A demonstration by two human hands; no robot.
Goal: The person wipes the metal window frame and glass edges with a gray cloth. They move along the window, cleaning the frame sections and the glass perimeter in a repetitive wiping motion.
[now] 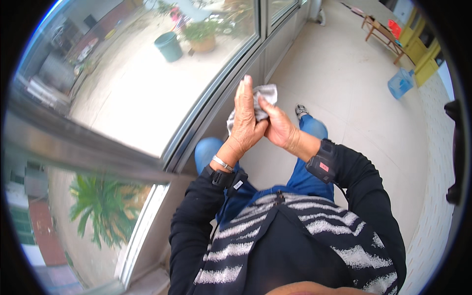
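A crumpled light grey cloth [269, 94] is held between my two hands, in front of my body and beside the window frame. My left hand [245, 114] lies flat against the cloth, fingers straight and pointing away from me; a silver bracelet [222, 163] circles that wrist. On the other side, my right hand [277, 123] presses the cloth with its thumb on top, its other fingers partly hidden. Both wrists carry strapped black devices.
A metal-framed window [217, 110] runs along the left, with a green bucket [169, 47] and plants outside. At the upper right are a wooden bench [383, 35] and a blue water jug [401, 84] on the tiled floor [354, 88].
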